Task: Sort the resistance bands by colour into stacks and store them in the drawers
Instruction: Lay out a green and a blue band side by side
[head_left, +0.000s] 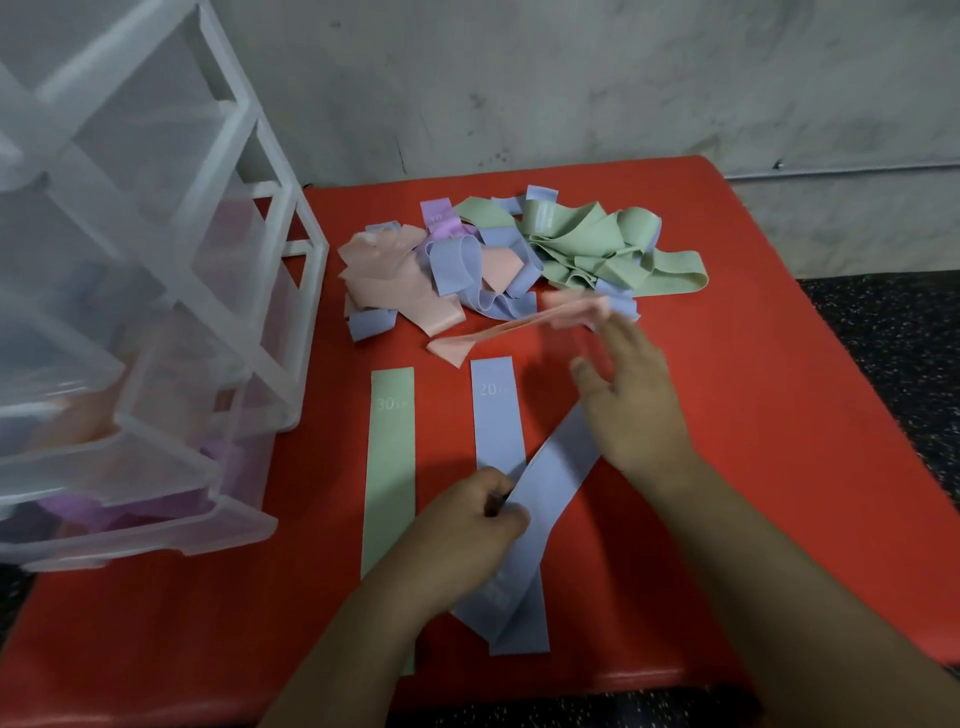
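Our left hand (475, 514) has its fingers curled tight around a blue band (550, 483), pinching it near its middle. From there the band runs diagonally up and right to our right hand (631, 400), while its near end lies folded on the counter (753, 545). The right fingers are stretched out straight and blurred, and the band's far end slips under that palm, so we cannot tell whether it is touched there. Beneath the held band a second blue band (493, 410), marked 20, lies flat and straight. Just to its left, apart from it, lies a flat green band (390, 457) marked 30. Just beyond the right fingertips a pink band (498, 332) lies stretched at the near edge of the mixed pile (519, 254) of green, blue, pink and purple bands. At the left stands a clear plastic drawer unit (218, 171) with pink bands in one open drawer (156, 457) and purple ones in the bottom drawer (171, 530).
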